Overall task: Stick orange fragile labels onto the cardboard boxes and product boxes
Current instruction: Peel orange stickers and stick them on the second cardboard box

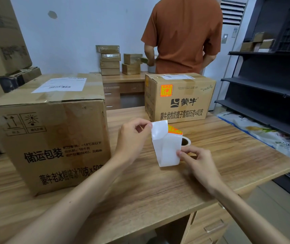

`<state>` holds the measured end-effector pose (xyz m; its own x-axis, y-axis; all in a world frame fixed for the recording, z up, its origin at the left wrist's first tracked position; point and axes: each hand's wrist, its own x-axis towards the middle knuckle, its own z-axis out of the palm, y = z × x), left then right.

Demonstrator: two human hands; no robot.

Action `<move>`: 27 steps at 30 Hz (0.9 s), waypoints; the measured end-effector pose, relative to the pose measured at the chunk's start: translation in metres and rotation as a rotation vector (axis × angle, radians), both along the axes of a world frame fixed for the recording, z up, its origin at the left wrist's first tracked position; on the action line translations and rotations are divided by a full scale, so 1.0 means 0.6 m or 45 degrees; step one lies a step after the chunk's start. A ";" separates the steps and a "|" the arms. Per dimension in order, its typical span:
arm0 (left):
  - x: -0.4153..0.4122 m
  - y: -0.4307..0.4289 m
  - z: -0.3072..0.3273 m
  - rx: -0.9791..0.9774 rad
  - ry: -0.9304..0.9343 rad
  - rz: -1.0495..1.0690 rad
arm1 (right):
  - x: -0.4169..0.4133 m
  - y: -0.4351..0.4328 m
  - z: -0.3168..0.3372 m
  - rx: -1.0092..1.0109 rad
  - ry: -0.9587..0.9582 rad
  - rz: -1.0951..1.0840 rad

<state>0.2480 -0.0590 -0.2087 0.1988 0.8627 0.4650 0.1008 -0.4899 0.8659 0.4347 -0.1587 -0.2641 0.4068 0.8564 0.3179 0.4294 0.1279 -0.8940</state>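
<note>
My left hand (131, 136) pinches the curled top of a white backing strip (165, 148) that comes off a label roll (185, 141). An orange fragile label (175, 129) shows at the fold of the strip. My right hand (196, 162) grips the strip's lower right edge. A large cardboard box (52, 138) stands on the wooden table (140, 187) at the left, with no orange label visible on it. A smaller cardboard box (181, 101) stands behind the roll and carries an orange fragile label (166, 90) on its front face.
A person in an orange shirt (183, 36) stands with their back to me at a far desk with stacked small parcels (109, 59). Dark shelving (271, 88) runs along the right. More cartons (1, 37) are piled at the left. A printed bag (264, 132) lies by the shelving.
</note>
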 end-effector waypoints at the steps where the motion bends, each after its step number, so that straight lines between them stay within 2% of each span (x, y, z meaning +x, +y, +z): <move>1: -0.002 0.001 0.000 0.001 -0.003 0.008 | 0.000 0.001 -0.001 -0.009 -0.006 -0.006; 10: -0.018 -0.011 0.002 0.073 0.009 0.054 | 0.004 0.001 0.012 -0.159 -0.092 -0.115; 12: -0.024 -0.020 -0.001 0.123 0.049 0.061 | 0.005 -0.004 0.024 -0.274 -0.186 -0.222; 15: -0.035 -0.032 -0.006 0.233 0.110 0.073 | 0.000 -0.016 0.047 -0.437 -0.455 -0.443; 18: -0.043 -0.036 -0.010 0.356 0.168 0.096 | -0.012 -0.028 0.074 -0.344 -0.526 -0.569; 20: -0.048 -0.038 -0.011 0.427 0.194 0.110 | -0.023 -0.030 0.093 -0.219 -0.432 -0.518; 22: -0.052 -0.042 -0.013 0.519 0.209 0.130 | -0.042 -0.028 0.111 -0.142 -0.176 -0.355; 25: -0.056 -0.051 -0.016 0.719 0.243 0.144 | -0.078 -0.029 0.134 -0.212 0.280 -0.019; 27: -0.059 -0.056 -0.019 0.862 0.289 0.136 | -0.095 -0.030 0.142 -0.272 0.402 0.088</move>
